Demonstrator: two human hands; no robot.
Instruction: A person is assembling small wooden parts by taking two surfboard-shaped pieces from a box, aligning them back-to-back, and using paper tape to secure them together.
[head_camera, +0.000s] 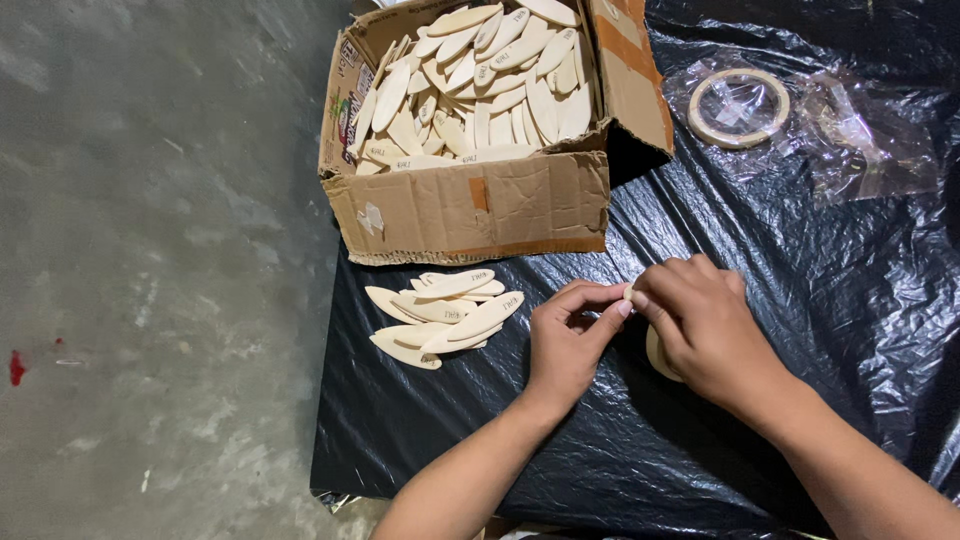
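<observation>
My left hand (567, 338) and my right hand (700, 325) meet over the black plastic sheet (820, 300). Their fingertips pinch a small pale piece (629, 292) between them. A pale rounded object (660, 358), possibly a tape roll, shows under my right palm, mostly hidden. To the left of my left hand lies a small pile of flat, pale wooden oval pieces (445, 315) on the sheet.
An open cardboard box (470, 205) full of the same wooden oval pieces (480, 85) stands behind the pile. A roll of tape (738, 107) in clear plastic wrap lies at the back right, beside more crumpled clear plastic (875, 140). Grey concrete floor (150, 270) lies left.
</observation>
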